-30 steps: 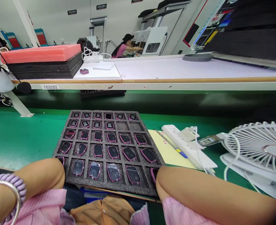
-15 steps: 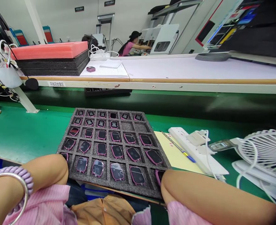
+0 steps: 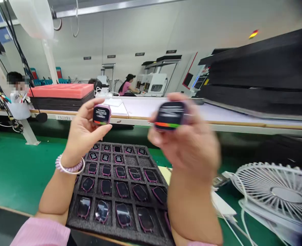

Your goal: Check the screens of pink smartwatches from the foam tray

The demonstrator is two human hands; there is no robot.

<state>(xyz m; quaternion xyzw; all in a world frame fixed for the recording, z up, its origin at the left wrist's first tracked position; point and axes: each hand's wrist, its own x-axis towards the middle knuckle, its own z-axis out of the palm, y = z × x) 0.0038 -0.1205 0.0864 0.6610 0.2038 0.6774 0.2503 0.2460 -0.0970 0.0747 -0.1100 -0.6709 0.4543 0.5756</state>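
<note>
My left hand (image 3: 85,128) is raised above the tray, its fingers and thumb closed around the edges of a smartwatch (image 3: 101,114) with a pink-purple case. Its lit screen carries white text and a red-to-green strip along the bottom. On the right, my right hand (image 3: 189,147) grips a second smartwatch (image 3: 170,115) with a similar lit screen; this hand is smeared by motion. Below both hands lies a dark foam tray (image 3: 130,160) with rows of square pockets. Several pink-purple watch cases sit in the pockets, some with white text on their screens, others dark.
A white fan (image 3: 281,194) and a white power strip (image 3: 222,205) with cables stand right of the tray. Behind runs a raised shelf (image 3: 146,109) bearing pink foam (image 3: 64,90) and stacked black trays (image 3: 256,78). Another person (image 3: 127,85) works at the far machines.
Both hands have come up into view, each holding a lit smartwatch. The head view has tilted upward, so the tray sits lower in the picture.
</note>
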